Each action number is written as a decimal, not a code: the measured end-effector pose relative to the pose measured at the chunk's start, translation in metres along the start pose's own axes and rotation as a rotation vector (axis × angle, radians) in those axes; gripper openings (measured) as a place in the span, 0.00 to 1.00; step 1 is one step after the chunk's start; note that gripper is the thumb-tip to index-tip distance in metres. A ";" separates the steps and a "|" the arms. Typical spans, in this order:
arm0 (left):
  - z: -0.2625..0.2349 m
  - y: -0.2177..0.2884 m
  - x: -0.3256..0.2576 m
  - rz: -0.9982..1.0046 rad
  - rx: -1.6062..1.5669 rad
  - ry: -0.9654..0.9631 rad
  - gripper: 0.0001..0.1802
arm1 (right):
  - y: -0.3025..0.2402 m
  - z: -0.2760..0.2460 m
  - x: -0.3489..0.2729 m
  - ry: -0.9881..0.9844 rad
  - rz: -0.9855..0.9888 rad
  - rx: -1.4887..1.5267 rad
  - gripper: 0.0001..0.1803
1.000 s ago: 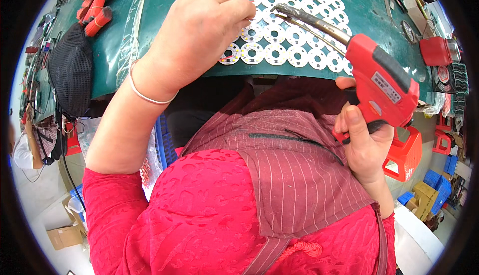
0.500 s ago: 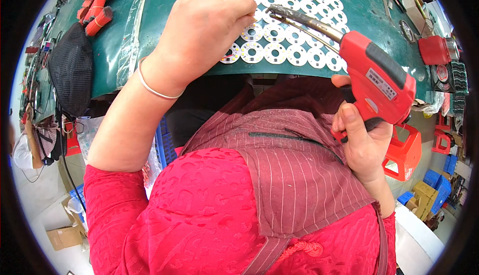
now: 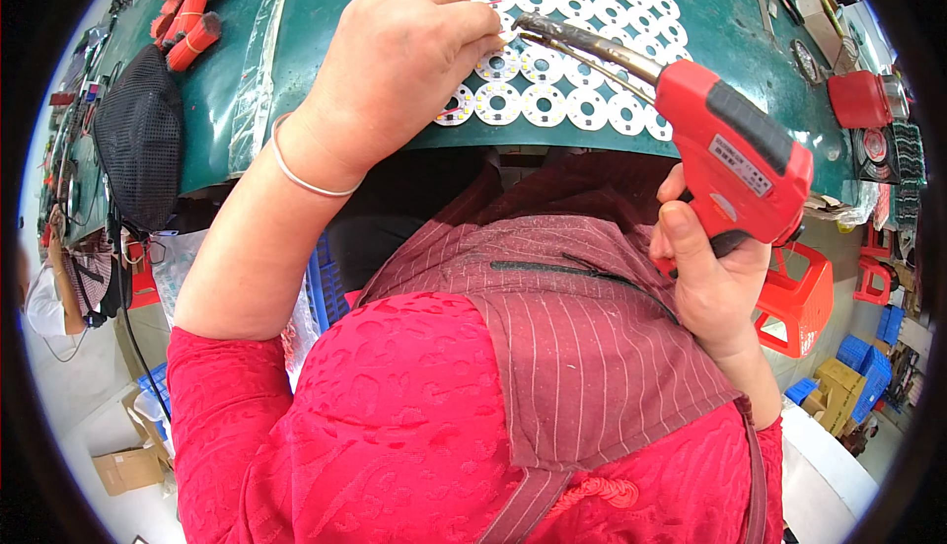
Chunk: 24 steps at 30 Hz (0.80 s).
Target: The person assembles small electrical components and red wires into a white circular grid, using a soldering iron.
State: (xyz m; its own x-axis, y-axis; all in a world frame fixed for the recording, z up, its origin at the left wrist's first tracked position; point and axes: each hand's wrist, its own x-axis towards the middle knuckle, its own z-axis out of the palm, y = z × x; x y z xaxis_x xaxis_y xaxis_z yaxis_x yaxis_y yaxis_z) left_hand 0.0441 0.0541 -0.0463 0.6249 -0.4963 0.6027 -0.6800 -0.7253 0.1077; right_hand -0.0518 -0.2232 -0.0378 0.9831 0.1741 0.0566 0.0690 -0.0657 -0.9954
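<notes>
The right hand point(image 3: 715, 283), at the right of the frame, is wrapped around the grip of a red pistol-shaped soldering gun point(image 3: 735, 154), its fingers clamped on the handle with the thumb lying up along the side. The gun's long metal tip point(image 3: 582, 41) reaches toward the upper centre and ends just beside the left hand point(image 3: 395, 66). That hand rests knuckles-up on a sheet of small white ring-shaped circuit boards point(image 3: 567, 51) spread over the green bench point(image 3: 247, 71); its fingers are curled together with the tips pressing down on the boards – whether they pinch anything small there cannot be told.

A thin bangle point(image 3: 301, 174) sits on the left wrist. Red bundled parts point(image 3: 192, 11) lie at the upper left, a black mesh pouch point(image 3: 138, 130) at the left edge, and a red plastic stool point(image 3: 799, 297) stands below the bench at the right.

The gun looks rigid and moderately light, front-heavy with the long barrel – best held by the moulded grip, well clear of the tip, which is likely hot. The ring boards seem thin, stiff and light, easily nudged out of line, so steadying them flat from above suits them.
</notes>
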 end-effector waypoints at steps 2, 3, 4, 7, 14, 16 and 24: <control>0.000 0.000 0.000 0.002 -0.002 0.002 0.05 | 0.001 0.000 0.000 0.019 0.018 0.015 0.21; 0.000 0.000 0.001 0.003 -0.003 0.003 0.05 | 0.000 0.002 0.000 0.020 0.018 0.014 0.21; 0.000 0.000 0.000 0.003 -0.003 0.001 0.05 | -0.002 0.004 0.002 0.022 0.002 0.029 0.21; 0.000 -0.001 0.000 0.001 -0.008 0.003 0.05 | -0.002 0.005 0.004 0.017 -0.017 0.038 0.22; -0.001 -0.001 0.000 0.000 -0.015 0.001 0.05 | 0.002 0.006 0.003 0.032 -0.036 0.018 0.19; -0.001 -0.001 0.000 0.004 -0.012 0.000 0.05 | 0.003 0.003 0.003 0.007 -0.027 0.002 0.18; 0.001 -0.001 -0.001 -0.001 -0.019 -0.002 0.05 | 0.001 0.008 0.003 0.028 -0.059 0.062 0.22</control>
State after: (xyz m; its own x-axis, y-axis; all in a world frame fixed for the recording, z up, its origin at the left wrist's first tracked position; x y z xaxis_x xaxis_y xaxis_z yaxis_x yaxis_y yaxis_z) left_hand 0.0444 0.0555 -0.0478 0.6266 -0.4963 0.6009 -0.6864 -0.7167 0.1238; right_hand -0.0503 -0.2147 -0.0396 0.9820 0.1481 0.1170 0.1175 0.0050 -0.9931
